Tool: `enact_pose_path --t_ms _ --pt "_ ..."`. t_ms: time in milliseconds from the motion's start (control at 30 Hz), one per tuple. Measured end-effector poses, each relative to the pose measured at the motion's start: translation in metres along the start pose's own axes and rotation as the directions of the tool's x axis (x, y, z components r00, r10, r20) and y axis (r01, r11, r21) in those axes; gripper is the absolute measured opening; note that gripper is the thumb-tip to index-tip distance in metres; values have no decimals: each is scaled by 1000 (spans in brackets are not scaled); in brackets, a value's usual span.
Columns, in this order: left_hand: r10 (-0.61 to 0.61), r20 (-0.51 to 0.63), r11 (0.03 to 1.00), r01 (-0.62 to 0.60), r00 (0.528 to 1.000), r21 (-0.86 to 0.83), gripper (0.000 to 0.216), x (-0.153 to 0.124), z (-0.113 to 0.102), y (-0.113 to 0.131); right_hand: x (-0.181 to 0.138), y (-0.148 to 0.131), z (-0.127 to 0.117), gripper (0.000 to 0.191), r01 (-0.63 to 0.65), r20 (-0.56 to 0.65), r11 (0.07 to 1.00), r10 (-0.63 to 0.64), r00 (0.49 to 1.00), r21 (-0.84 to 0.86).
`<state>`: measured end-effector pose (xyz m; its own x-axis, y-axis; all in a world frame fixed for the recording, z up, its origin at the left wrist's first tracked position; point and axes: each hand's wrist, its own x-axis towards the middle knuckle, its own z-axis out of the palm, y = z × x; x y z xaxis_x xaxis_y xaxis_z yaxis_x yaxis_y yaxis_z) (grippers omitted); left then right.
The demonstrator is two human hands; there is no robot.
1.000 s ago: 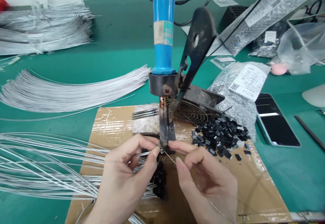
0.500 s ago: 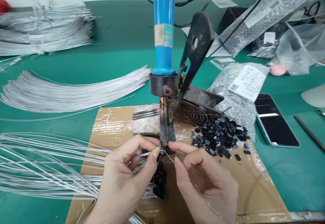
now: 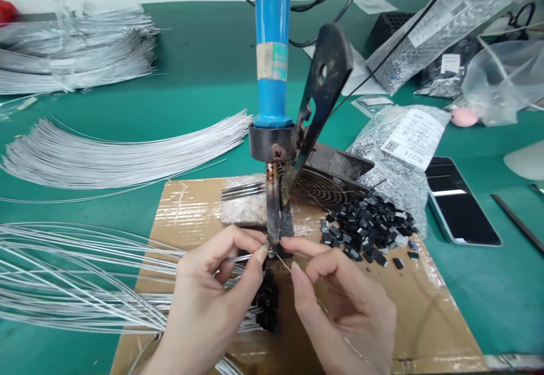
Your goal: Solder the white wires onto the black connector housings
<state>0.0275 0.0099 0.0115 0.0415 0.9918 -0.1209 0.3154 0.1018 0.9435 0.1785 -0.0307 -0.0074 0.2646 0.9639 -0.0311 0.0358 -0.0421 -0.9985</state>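
A blue-handled soldering iron (image 3: 272, 94) is held tip-down in a black metal stand (image 3: 325, 80). Just under its tip, my left hand (image 3: 212, 295) pinches a thin grey wire (image 3: 241, 258) between thumb and fingertips. The wire's end lies at the iron tip, partly hidden by my fingers. My right hand (image 3: 346, 307) has its fingers closed round a strand of solder wire (image 3: 284, 263), whose end reaches the tip; the rest trails across the palm. Below the left fingertips, black connectors (image 3: 267, 307) sit at the ends of several wires.
A cardboard sheet (image 3: 425, 318) covers the green mat. Loose black connectors (image 3: 369, 228) are heaped at the right, near a phone (image 3: 465, 202) and a bubble-wrap bag (image 3: 391, 154). Wire bundles (image 3: 127, 157) lie at the left. Metal rods (image 3: 242, 190) rest on a block behind the hands.
The soldering iron and its stand have shifted very slightly left in view. My right hand has moved a touch left with the solder wire; the left hand is nearly still.
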Motion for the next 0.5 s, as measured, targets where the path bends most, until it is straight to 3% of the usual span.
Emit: enact_pose_path --t_ms 500 --pt "55 -11 997 -54 998 55 16 -1 0 -1 1 3 0 21 90 -10 996 -90 996 0"
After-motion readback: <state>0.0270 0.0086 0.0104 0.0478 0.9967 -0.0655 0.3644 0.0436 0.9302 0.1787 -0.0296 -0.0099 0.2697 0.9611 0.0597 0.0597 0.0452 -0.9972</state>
